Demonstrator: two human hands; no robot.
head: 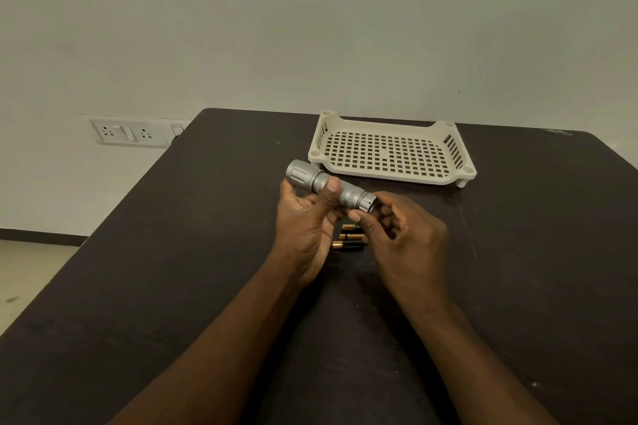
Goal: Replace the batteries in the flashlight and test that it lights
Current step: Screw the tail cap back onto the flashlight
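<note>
A silver flashlight (pixel 348 195) is held above the dark table, its wide head pointing up-left. My left hand (pixel 307 217) grips its knurled barrel, thumb across the top. My right hand (pixel 404 228) has its fingers curled around the flashlight's tail end. Whether a tail cap sits there is hidden by the fingers. Three black and copper batteries (pixel 350 237) lie side by side on the table just below the flashlight, partly hidden between my hands.
A cream perforated plastic tray (pixel 459 176) sits on the dark table (pixel 172 269) behind the flashlight, holding nothing. A wall socket panel (pixel 131 132) is at the left, past the table's left edge.
</note>
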